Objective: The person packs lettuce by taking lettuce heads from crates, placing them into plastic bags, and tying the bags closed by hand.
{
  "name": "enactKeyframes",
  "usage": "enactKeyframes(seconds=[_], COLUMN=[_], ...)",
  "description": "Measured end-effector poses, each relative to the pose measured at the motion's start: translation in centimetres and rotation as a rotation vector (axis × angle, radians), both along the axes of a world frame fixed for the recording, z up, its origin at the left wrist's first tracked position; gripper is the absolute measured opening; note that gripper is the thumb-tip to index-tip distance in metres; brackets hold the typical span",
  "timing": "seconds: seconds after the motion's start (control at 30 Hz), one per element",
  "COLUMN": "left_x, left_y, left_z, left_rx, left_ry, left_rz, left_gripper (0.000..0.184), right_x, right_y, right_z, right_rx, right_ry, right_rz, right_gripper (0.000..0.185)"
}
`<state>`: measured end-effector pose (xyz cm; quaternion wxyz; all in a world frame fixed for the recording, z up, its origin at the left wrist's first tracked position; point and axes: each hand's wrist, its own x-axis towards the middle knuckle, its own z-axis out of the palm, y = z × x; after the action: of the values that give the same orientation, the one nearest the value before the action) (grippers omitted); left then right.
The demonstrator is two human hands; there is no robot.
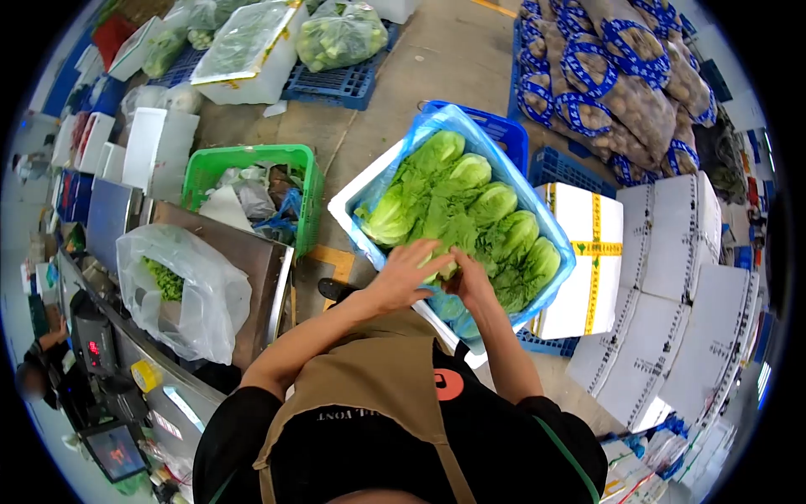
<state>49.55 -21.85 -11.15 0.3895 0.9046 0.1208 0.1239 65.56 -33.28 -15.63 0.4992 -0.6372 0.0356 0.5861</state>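
Observation:
Heads of green leaf lettuce [491, 204] lie in rows inside a white foam box [354, 195] lined with a blue plastic bag [550, 212]. At the near side of the box, my left hand [401, 275] reaches over the lettuce with its fingers stretched and apart. Close beside it, my right hand [473, 284] has its fingers curled around a pale green part of a lettuce. Its fingertips are partly hidden among the leaves.
On the left, a clear plastic bag [214, 290] with leafy greens sits on a metal surface near a scale [91, 336]. A green crate [312, 189] holds plastic scraps. Taped foam boxes [579, 290], stacked white cartons [672, 277] and netted sacks [621, 101] stand right.

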Motion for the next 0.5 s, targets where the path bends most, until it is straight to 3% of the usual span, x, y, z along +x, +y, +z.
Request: enactKeyframes(seconds=[0.13,0.17,0.27,0.3,0.4,0.43,0.5], left_x=[2.5,2.5,2.6,3.0,4.7,5.5,7.2], left_y=[1.3,1.7,2.8,3.1,3.4,3.5,3.6], left_z=[0.2,0.4,0.1,-0.6,-1.6,-1.7,-1.7], left_rx=[-0.212,-0.339,-0.752,-0.827,-1.001,-1.017,-1.006], left_ry=[-0.072,-0.036,0.104,0.091,0.097,0.146,0.271], left_rz=[0.030,0.098,0.266,0.264,0.228,0.211,0.165], left_gripper=[0.055,0.054,0.051,0.051,0.051,0.050,0.050], right_x=[0.1,1.5,2.5,2.9,3.0,2.8,3.6], right_y=[0.1,-0.5,-0.7,-0.4,0.5,0.6,0.3], right_z=[2.7,4.8,5.8,6.1,2.7,2.2,2.1], right_rx=[0.137,0.094,0.019,0.166,0.425,0.403,0.348], right_ry=[0.211,0.004,-1.293,-1.424,-0.937,-0.599,-0.400], right_rz=[-0.005,0.144,0.558,0.570,0.449,0.356,0.330], right_gripper=[0.057,0.058,0.067,0.082,0.086,0.080,0.076])
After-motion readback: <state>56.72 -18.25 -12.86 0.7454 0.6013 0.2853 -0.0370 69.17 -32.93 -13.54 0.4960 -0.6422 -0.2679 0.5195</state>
